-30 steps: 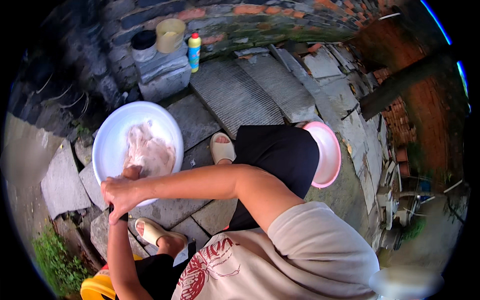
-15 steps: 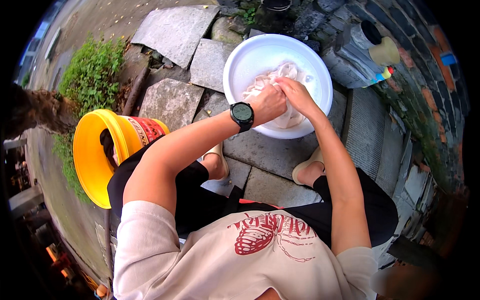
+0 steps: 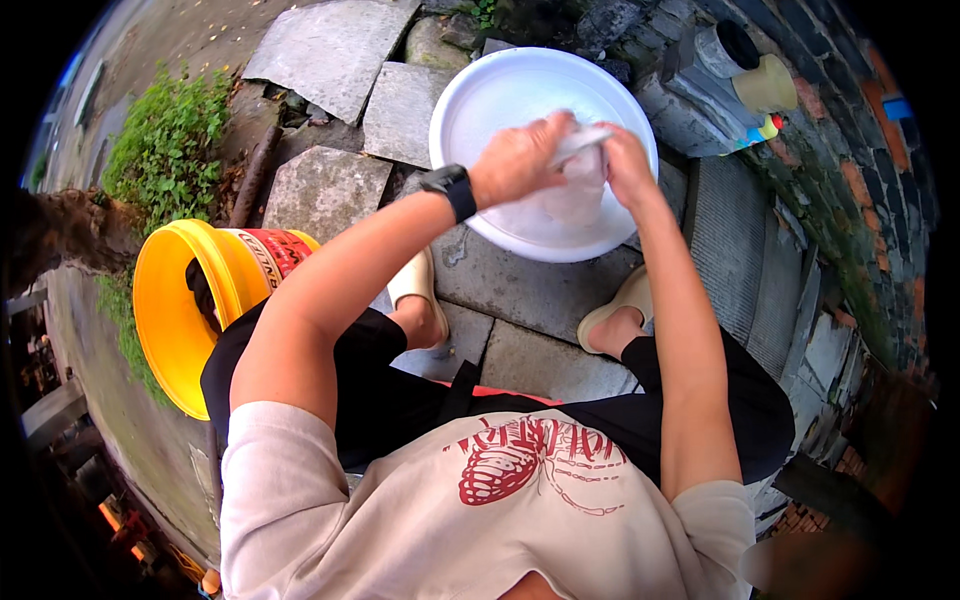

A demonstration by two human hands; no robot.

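Note:
A wet whitish cloth hangs bunched between my two hands, over a round white basin of cloudy water. My left hand, with a black watch on its wrist, is closed on the cloth's upper edge at the left; motion blurs its fingers. On the right, my right hand grips the other side of the cloth. The lower part of the cloth hangs down into the basin, and blur hides where it meets the water.
A yellow bucket with dark cloth inside lies tipped beside my left knee. Stone slabs pave the ground. At the right, containers stand on grey blocks near a brick wall. My feet in beige clogs flank the basin's near side.
The cloth, bunched low in the basin before, is now raised and stretched between my hands. My hands have moved apart and up. The whole view has shifted slightly.

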